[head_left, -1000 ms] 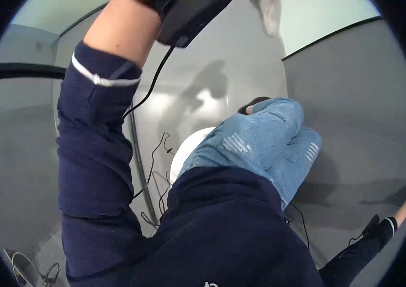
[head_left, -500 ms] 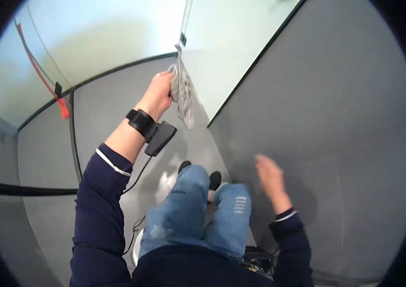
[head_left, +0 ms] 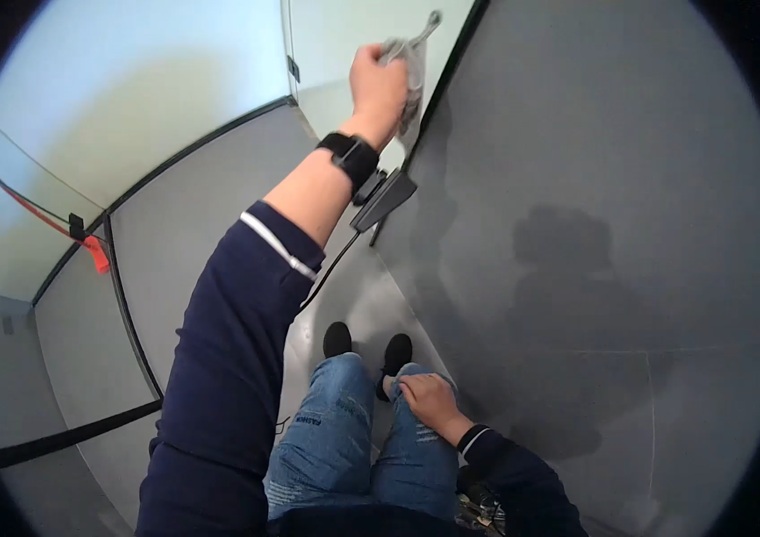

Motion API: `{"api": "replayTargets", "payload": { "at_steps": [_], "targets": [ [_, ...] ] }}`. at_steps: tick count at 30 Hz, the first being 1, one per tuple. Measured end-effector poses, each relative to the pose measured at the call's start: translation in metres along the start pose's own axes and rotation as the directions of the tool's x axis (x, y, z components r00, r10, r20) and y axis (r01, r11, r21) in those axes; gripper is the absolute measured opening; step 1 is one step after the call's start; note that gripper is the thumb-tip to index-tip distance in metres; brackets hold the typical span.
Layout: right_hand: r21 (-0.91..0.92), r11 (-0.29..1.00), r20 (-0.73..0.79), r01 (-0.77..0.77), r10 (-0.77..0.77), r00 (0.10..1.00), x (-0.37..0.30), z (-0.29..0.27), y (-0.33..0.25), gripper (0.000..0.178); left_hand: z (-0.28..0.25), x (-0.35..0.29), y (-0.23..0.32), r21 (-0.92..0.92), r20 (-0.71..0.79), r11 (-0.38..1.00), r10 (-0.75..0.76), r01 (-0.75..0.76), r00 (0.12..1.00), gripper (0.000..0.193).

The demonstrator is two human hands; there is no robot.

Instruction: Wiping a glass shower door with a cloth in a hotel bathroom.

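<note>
My left hand [head_left: 378,89] is closed around a crumpled grey cloth [head_left: 414,85]. The arm is stretched far forward, and the cloth is up in front of the pale panel near its dark edge strip. Whether the cloth touches the panel I cannot tell. One twisted end of it sticks up past the fingers, and the rest hangs beside the hand. My right hand [head_left: 431,399] lies on the right knee of my blue jeans [head_left: 331,438], fingers stretched loosely over the denim with nothing in them.
A black strap with a device [head_left: 386,199] sits on my left wrist, its cable running down. Dark-framed pale panels [head_left: 183,107] stand ahead and left, a grey wall [head_left: 595,161] to the right. A red strip [head_left: 96,254] hangs at left. Tangled items [head_left: 480,512] lie by my right hip.
My left hand has carried the cloth forward and to the right, up before the pale panel. My right hand has come down from the air onto my knee. The view has shifted.
</note>
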State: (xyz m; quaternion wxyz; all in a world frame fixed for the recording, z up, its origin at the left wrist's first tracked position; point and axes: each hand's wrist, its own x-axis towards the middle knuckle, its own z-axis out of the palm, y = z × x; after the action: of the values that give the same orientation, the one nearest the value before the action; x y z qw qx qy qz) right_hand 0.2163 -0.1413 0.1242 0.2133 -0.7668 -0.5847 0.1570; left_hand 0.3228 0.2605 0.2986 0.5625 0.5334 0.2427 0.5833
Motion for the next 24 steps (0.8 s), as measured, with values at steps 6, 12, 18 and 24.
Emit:
{"api": "replayTargets", "payload": {
  "at_steps": [6, 12, 18, 24],
  "targets": [
    [-0.011, 0.997, 0.008, -0.081, 0.081, 0.997, -0.015, -0.001, 0.011, 0.012, 0.056, -0.030, -0.024, -0.146, 0.128, 0.987, 0.084, -0.065, 0.988, 0.025],
    [0.070, 0.995, -0.022, -0.075, 0.077, 0.997, -0.032, 0.028, 0.048, 0.014, 0.035, -0.097, -0.069, 0.058, 0.230, 0.960, 0.255, -0.274, 0.939, 0.028],
    [0.146, 0.988, -0.064, -0.054, 0.064, 0.996, -0.037, 0.045, 0.046, 0.012, -0.009, -0.157, -0.179, 0.280, 0.247, 0.937, 0.139, -0.208, 0.959, 0.042],
    [0.115, 0.992, -0.045, -0.048, 0.053, 0.998, -0.023, 0.047, 0.050, 0.012, -0.042, -0.167, -0.245, 0.402, 0.356, 0.907, -0.024, -0.130, 0.934, 0.050]
  ]
}}
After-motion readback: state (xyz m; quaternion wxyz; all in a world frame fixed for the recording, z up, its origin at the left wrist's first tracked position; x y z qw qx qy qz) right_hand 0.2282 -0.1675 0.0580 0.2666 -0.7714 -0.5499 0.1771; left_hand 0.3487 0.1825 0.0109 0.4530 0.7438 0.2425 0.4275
